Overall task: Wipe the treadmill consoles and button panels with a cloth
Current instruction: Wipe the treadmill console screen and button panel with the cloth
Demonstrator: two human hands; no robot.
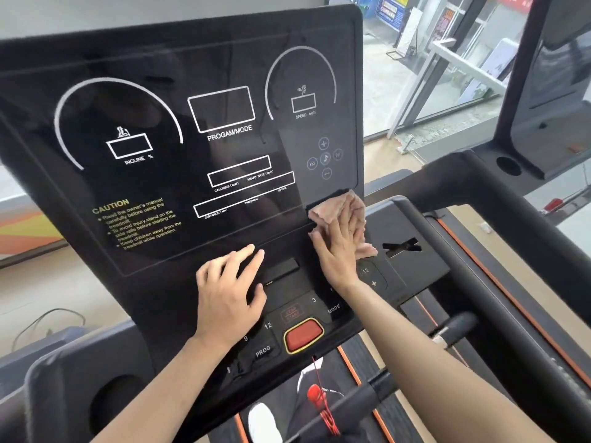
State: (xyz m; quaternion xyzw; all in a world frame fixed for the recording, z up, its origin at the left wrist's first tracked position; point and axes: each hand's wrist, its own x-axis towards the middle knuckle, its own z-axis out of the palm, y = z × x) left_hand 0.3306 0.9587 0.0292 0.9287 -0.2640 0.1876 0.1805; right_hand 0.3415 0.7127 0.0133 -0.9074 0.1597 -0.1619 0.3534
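A black treadmill console (153,100) fills the view, with white dial markings and yellow caution text. Below it lies the button panel (297,302) with a red stop button (303,336). My right hand (335,247) presses flat on a pink cloth (332,207) at the console's lower right corner, where screen meets panel. My left hand (228,290) rests flat on the button panel with fingers spread, holding nothing, just left of a small black slot.
A red safety cord and clip (316,394) hang under the stop button. A cup holder (508,166) sits on the right arm, another treadmill console (550,75) stands at far right, and glass windows lie beyond. Handlebars (454,327) cross below.
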